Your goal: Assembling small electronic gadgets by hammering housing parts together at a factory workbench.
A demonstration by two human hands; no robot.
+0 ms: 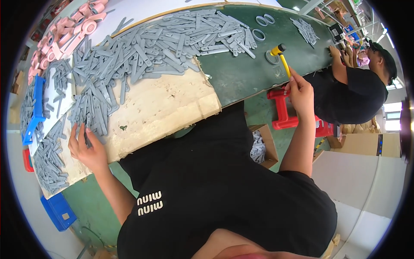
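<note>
My right hand (pixel 300 93) is closed round the yellow handle of a mallet (pixel 285 64). Its yellow and black head is raised near a grey ring (pixel 272 57) on the green table mat. At the left, my left hand (pixel 88 149) rests at the near edge of the pile of flat grey plastic strips (pixel 140 54). Its fingers are stretched out and apart, with a dark grey strip (pixel 87 140) showing between thumb and fingers; a firm hold on it is not visible.
Pink hair-dryer-like housings (pixel 71 32) lie at the far left, near a blue plastic frame (pixel 38 105). More grey rings (pixel 258 34) and strips (pixel 305 31) lie on the mat. A co-worker (pixel 360 88) sits at the right by red stools (pixel 282 112). A cardboard box (pixel 269 149) holds grey parts.
</note>
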